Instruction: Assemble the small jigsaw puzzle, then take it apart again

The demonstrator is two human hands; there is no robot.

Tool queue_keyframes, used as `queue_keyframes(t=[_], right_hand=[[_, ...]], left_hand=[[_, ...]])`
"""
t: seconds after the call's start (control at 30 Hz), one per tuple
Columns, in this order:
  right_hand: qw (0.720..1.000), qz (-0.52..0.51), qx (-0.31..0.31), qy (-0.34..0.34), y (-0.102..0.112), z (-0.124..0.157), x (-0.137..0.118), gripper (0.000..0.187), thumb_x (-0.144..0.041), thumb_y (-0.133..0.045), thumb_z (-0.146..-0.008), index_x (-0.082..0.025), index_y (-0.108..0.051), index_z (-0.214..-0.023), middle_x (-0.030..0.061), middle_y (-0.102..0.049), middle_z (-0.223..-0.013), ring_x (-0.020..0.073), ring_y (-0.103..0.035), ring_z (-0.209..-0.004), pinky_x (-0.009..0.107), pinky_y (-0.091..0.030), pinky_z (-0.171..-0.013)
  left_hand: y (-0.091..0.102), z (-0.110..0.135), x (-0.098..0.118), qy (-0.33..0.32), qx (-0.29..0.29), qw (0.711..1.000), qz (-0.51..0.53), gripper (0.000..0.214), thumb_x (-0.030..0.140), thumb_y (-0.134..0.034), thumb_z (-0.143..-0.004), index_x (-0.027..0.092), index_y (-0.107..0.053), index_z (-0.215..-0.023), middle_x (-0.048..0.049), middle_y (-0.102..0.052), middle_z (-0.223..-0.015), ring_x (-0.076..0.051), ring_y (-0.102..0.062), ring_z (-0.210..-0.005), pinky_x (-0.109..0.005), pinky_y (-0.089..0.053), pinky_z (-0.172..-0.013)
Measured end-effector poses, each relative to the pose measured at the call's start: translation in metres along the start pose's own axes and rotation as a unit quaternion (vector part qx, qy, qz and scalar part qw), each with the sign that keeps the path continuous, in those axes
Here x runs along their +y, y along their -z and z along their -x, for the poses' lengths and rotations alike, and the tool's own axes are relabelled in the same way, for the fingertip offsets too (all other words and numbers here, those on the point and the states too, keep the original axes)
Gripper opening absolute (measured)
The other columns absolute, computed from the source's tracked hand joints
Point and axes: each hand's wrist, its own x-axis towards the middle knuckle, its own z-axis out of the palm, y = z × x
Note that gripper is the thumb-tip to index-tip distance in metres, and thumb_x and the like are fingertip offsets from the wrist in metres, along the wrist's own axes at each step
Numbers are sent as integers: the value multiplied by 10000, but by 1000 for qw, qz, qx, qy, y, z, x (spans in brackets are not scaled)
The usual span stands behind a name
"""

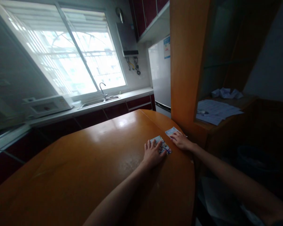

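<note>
My left hand (153,153) lies on a colourful printed card or thin booklet (165,147) on the wooden table (103,157). Its fingers are spread and the palm covers part of the print. Just to the right, my right hand (180,140) rests with fingers stretched over the near part of a pale blue printed sheet (170,130), close to the table's rounded right edge. Both printed pieces lie flat, a small gap apart. What is under the fingers is hidden.
Beside the table's right edge stands a wooden cabinet (185,62), with loose papers (217,110) on its shelf. A counter with a sink (93,103), a tap (102,89) and a white microwave (49,106) runs along the window. The fridge (159,72) is behind the cabinet.
</note>
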Motion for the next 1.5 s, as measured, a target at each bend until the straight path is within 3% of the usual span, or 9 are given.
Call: queue_keyframes(t=[0.17, 0.33, 0.47, 0.63, 0.8, 0.93, 1.07, 1.2, 1.5], right_hand=[[1000, 13, 6, 12, 2, -5, 0, 394, -386, -433, -993, -232, -664, -1272, 122, -572, -1374, 294, -474, -1265, 433, -359, -1032], [998, 16, 58, 20, 12, -7, -23, 392, -333, -434, -980, -165, -668, -1245, 164, -598, -1316, 308, -485, -1224, 436, -360, -1022], [992, -10, 105, 61, 23, -9, -65, 415, -310, -412, -992, -150, -615, -1316, 145, -583, -1337, 266, -479, -1235, 375, -330, -1069], [972, -92, 154, 150, 18, -6, -144, 478, -387, -435, -989, -172, -549, -1400, 134, -512, -1442, 277, -429, -1324, 410, -329, -1111], [970, -109, 91, 197, -12, 2, -212, 559, -486, -436, -991, -191, -496, -1461, 142, -432, -1528, 287, -353, -1405, 440, -280, -1157], [976, -89, -7, 197, -44, 11, -244, 605, -526, -432, -987, -204, -457, -1499, 162, -370, -1575, 323, -301, -1448, 481, -253, -1161], [976, -63, -57, 199, -74, 22, -260, 601, -504, -449, -979, -197, -461, -1496, 171, -373, -1574, 340, -283, -1457, 496, -223, -1165], [976, -34, -54, 209, -87, 30, -263, 565, -481, -445, -977, -198, -505, -1462, 170, -410, -1551, 340, -295, -1446, 500, -192, -1172], [976, -45, -47, 209, -84, 27, -262, 523, -471, -521, -942, -205, -576, -1388, 157, -483, -1485, 325, -370, -1386, 478, -254, -1140]], left_hand=[[-4, -15, 21, 4, 5, 1000, 14, 726, 729, -385, -911, 331, -398, -1519, -112, -355, -1589, -452, -231, -1477, -637, -187, -1177], [9, -5, 10, 13, 12, 1000, 20, 776, 777, -267, -920, 329, -336, -1550, -112, -285, -1629, -463, -204, -1487, -679, -220, -1145], [41, 17, -34, 14, 29, 999, 9, 760, 755, -251, -942, 326, -295, -1568, -98, -256, -1644, -404, -184, -1513, -625, -225, -1173], [78, 70, -119, 98, 40, 994, -33, 703, 679, -296, -981, 305, -278, -1577, -96, -223, -1655, -392, -173, -1520, -597, -220, -1184], [84, 141, -171, 155, 10, 986, -52, 696, 667, -316, -983, 289, -315, -1567, -106, -243, -1646, -392, -198, -1514, -592, -241, -1175], [76, 191, -176, 171, -15, 985, -27, 694, 700, -322, -966, 329, -338, -1553, -70, -267, -1641, -360, -203, -1520, -594, -218, -1192], [65, 219, -174, 170, -24, 985, -20, 634, 631, -366, -982, 322, -378, -1536, -64, -239, -1650, -334, -168, -1533, -583, -197, -1207], [61, 225, -172, 174, -39, 984, -10, 662, 624, -355, -983, 291, -344, -1556, -80, -226, -1652, -322, -162, -1536, -564, -178, -1221], [57, 224, -171, 178, -22, 984, 0, 650, 600, -425, -961, 282, -399, -1526, -92, -270, -1639, -337, -173, -1531, -576, -182, -1215]])
